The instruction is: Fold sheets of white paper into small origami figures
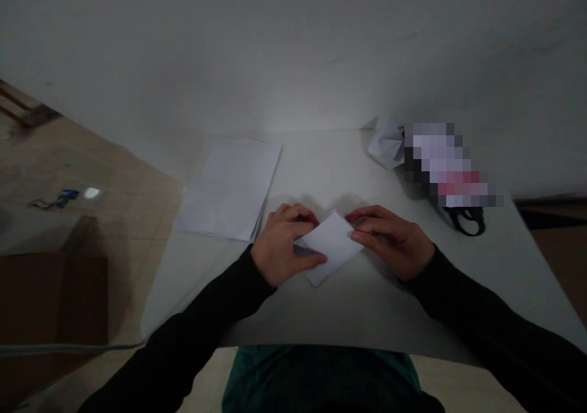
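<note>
A folded white paper square (332, 246) lies diamond-wise on the pale tabletop (348, 315), between both hands. It looks light, thin and soft, likely to crease easily, so its edges offer the best hold. The left hand (285, 246), fingers curled, clasps one corner; the right hand (392, 241) closes on the opposite corner, the hands apart. Nearby lies a stack of white paper sheets (227, 189).
</note>
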The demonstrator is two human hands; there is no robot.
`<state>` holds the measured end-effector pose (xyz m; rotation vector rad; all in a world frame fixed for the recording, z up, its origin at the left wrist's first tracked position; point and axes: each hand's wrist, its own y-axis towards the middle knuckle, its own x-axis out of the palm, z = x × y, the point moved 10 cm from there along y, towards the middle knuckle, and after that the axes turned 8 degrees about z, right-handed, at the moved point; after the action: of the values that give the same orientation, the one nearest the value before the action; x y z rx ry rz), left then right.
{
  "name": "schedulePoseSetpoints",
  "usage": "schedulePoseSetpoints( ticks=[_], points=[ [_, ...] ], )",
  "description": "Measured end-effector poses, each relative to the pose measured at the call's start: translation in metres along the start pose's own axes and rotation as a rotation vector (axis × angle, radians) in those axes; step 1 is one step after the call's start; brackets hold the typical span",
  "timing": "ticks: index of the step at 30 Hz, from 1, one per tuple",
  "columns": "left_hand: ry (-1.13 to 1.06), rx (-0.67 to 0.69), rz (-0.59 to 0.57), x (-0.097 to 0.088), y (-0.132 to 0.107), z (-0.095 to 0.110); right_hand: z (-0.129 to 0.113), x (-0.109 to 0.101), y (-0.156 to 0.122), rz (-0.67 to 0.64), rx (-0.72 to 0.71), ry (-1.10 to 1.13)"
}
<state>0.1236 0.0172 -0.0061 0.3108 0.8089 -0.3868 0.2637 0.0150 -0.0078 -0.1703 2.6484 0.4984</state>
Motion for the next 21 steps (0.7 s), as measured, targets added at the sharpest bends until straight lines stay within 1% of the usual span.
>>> schedulePoseSetpoints(
  ticks=[4, 6, 8, 10, 12, 14, 15, 18, 21],
  points=[
    [-0.206, 0.051, 0.112, -0.006, 0.002, 0.002, 0.003, -0.006, -0.002, 0.066, 0.115, 0.085],
    [-0.253, 0.071, 0.157, -0.008, 0.004, 0.004, 0.007, -0.005, -0.005, 0.087, 0.210, 0.217],
    [-0.284, 0.076, 0.163, -0.010, 0.006, 0.008, 0.006, -0.002, -0.006, 0.070, 0.278, 0.338],
    [-0.328, 0.057, 0.131, -0.012, 0.008, 0.013, -0.003, 0.000, -0.003, 0.006, 0.243, 0.344],
    [-0.387, 0.003, 0.093, -0.014, 0.010, 0.014, -0.015, 0.001, 0.002, -0.091, 0.145, 0.280],
    [-0.454, -0.051, 0.085, -0.017, 0.010, 0.014, -0.023, 0.002, 0.005, -0.165, 0.076, 0.238],
    [-0.485, -0.069, 0.102, -0.018, 0.010, 0.013, -0.025, 0.000, 0.006, -0.170, 0.061, 0.242],
    [-0.550, -0.095, 0.191, -0.021, 0.006, 0.011, -0.024, -0.006, 0.007, -0.080, 0.093, 0.306],
    [-0.552, -0.109, 0.255, -0.018, 0.002, 0.013, -0.024, -0.008, 0.002, 0.016, 0.134, 0.321]
  ],
)
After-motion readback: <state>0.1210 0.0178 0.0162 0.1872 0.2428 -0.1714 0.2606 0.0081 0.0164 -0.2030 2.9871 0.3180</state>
